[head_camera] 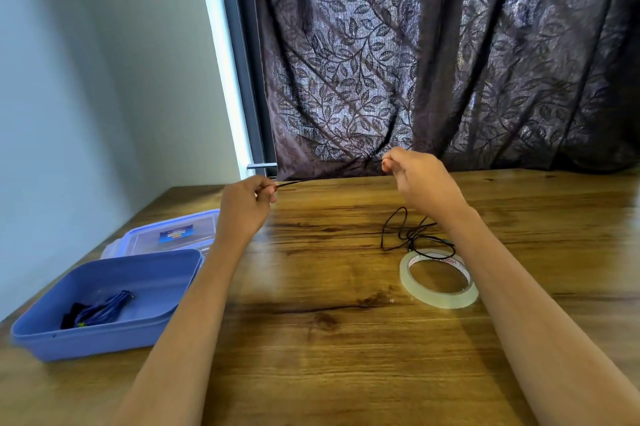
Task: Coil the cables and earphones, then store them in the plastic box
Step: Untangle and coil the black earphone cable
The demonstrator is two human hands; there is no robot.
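Note:
A thin black cable (322,177) is stretched taut above the wooden table between both hands. My left hand (247,202) pinches its left end. My right hand (415,176) is raised near the curtain, fingers curled round the cable's other end. A second black cable, or the earphones (408,235), lies tangled on the table under my right forearm. The blue plastic box (166,328) sits open at the front left. A coiled blue cable (104,309) with a black piece lies inside it.
The box's clear lid (138,240) lies behind the box. A roll of clear tape (438,278) rests flat on the table (329,339), touching the tangled cable. A dark leaf-patterned curtain (450,61) hangs along the table's far edge; a wall stands to the left.

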